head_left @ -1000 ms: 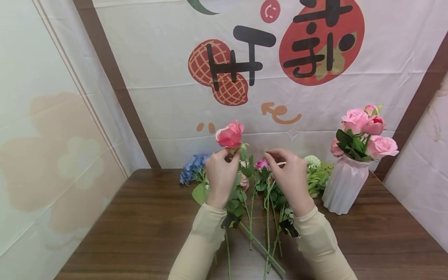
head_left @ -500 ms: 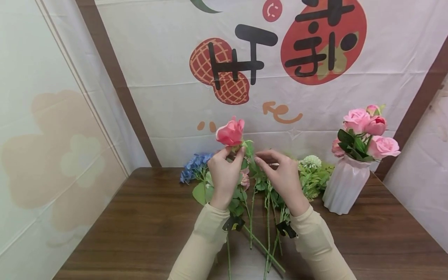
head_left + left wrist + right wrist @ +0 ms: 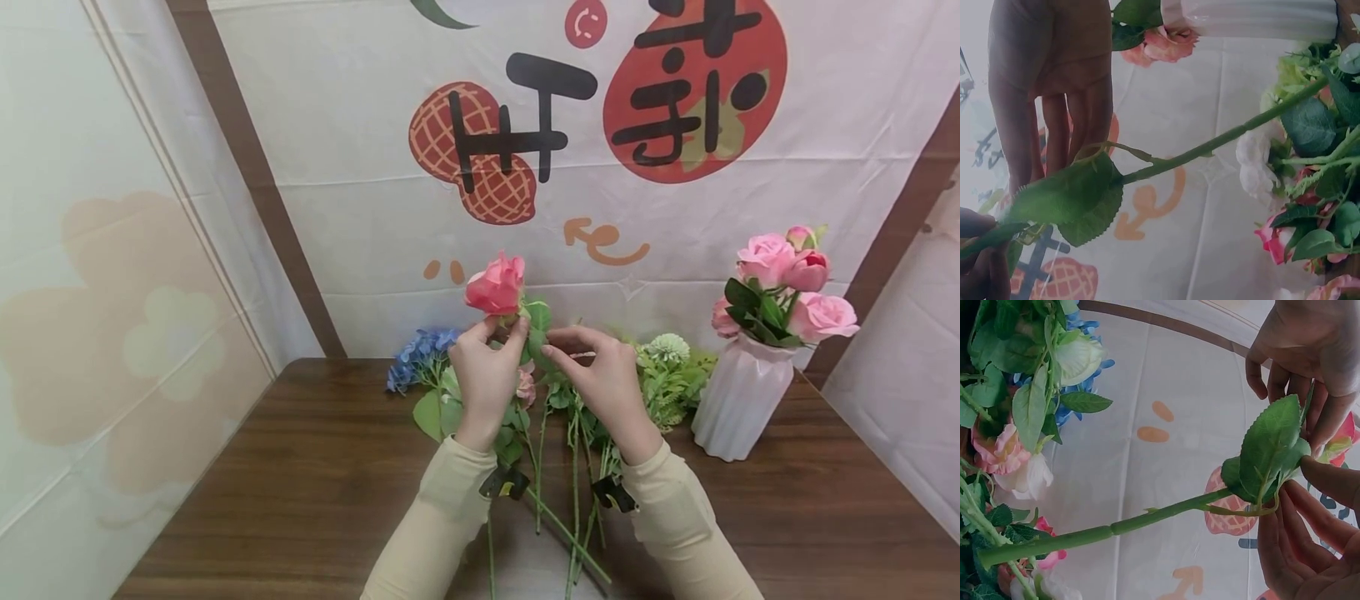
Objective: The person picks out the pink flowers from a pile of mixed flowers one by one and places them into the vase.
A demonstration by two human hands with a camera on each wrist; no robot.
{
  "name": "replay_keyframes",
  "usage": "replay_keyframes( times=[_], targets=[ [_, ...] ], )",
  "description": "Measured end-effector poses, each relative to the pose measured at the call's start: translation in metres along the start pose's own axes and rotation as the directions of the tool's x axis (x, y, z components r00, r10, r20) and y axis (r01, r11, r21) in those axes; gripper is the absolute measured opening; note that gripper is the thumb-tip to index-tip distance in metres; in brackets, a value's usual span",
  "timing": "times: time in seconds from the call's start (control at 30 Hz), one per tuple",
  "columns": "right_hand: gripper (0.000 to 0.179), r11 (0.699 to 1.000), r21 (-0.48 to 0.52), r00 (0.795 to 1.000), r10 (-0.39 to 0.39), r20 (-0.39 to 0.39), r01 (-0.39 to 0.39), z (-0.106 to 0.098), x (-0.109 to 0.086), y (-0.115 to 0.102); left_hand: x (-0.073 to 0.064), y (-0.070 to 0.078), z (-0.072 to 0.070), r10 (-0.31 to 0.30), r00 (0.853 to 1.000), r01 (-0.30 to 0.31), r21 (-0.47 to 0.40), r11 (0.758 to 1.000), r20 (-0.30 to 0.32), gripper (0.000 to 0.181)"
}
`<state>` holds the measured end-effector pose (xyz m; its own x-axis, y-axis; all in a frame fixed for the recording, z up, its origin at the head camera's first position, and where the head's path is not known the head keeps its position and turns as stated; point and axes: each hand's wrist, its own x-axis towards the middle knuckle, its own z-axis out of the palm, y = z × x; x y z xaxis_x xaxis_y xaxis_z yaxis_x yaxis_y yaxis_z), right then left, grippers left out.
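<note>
A pink rose point(image 3: 495, 285) is held upright above the table. My left hand point(image 3: 486, 375) pinches its stem just under the bloom. Beside it my right hand point(image 3: 603, 383) pinches a leaf point(image 3: 538, 321) of this rose between thumb and fingers. In the right wrist view the rose's green stem point(image 3: 1147, 516) hangs free below the leaves, with a cut end. The left wrist view shows the serrated leaf point(image 3: 1066, 194) across the right hand's fingertips; the bloom lies outside that view.
A white ribbed vase point(image 3: 742, 400) with pink roses point(image 3: 765, 258) stands on the right of the brown table point(image 3: 300, 467). Behind and under the hands lie loose stems, a blue hydrangea point(image 3: 420, 358), a pale green round flower point(image 3: 667, 347) and ferny greenery point(image 3: 667, 396). A printed cloth hangs behind.
My right hand has moved left, from beside the rose to its leaf, and now pinches it. The left hand keeps its grip on the stem and has shifted slightly right.
</note>
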<state>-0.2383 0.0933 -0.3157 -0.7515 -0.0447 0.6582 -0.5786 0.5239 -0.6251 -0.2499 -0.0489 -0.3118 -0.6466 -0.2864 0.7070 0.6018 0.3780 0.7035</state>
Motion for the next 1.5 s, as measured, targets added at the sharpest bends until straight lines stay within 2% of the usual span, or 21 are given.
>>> replay_keyframes(
  times=[0.43, 0.67, 0.73, 0.87, 0.97, 1.03, 1.2, 1.5],
  targets=[
    [0.014, 0.995, -0.097, 0.999, -0.032, -0.006, 0.031, -0.002, 0.0, 0.001, -0.007, -0.003, 0.009, -0.039, 0.999, 0.04, -0.067, 0.997, 0.023, 0.015],
    [0.012, 0.992, -0.124, 0.999, -0.04, -0.013, 0.038, -0.003, 0.001, 0.003, -0.009, -0.003, 0.013, -0.107, 0.992, 0.115, -0.14, 0.983, 0.062, 0.016],
    [0.012, 0.991, -0.127, 0.999, -0.05, -0.021, 0.047, -0.003, 0.001, 0.003, -0.009, -0.003, 0.014, -0.104, 0.992, 0.112, -0.135, 0.984, 0.065, 0.016],
    [0.011, 0.987, -0.146, 0.995, -0.079, -0.055, 0.071, -0.005, 0.002, 0.006, -0.008, -0.003, 0.013, -0.043, 0.998, 0.048, -0.085, 0.995, 0.055, 0.016],
    [0.011, 0.981, -0.172, 0.991, -0.11, -0.082, 0.095, -0.01, 0.003, 0.01, -0.006, -0.007, 0.009, 0.022, 0.999, -0.022, -0.007, 1.0, 0.03, 0.013],
    [0.012, 0.976, -0.181, 0.986, -0.136, -0.096, 0.117, -0.015, 0.004, 0.011, -0.004, -0.011, 0.005, 0.039, 0.999, -0.039, 0.032, 0.999, 0.022, 0.012],
    [0.012, 0.957, -0.225, 0.968, -0.217, -0.127, 0.185, -0.03, 0.014, 0.011, 0.001, -0.022, -0.008, 0.042, 0.999, -0.043, 0.072, 0.996, 0.02, 0.011],
    [0.013, 0.922, -0.316, 0.941, -0.29, -0.174, 0.226, -0.061, 0.033, 0.009, 0.01, -0.043, -0.036, 0.062, 0.998, -0.059, 0.139, 0.989, -0.021, 0.012]
  ],
)
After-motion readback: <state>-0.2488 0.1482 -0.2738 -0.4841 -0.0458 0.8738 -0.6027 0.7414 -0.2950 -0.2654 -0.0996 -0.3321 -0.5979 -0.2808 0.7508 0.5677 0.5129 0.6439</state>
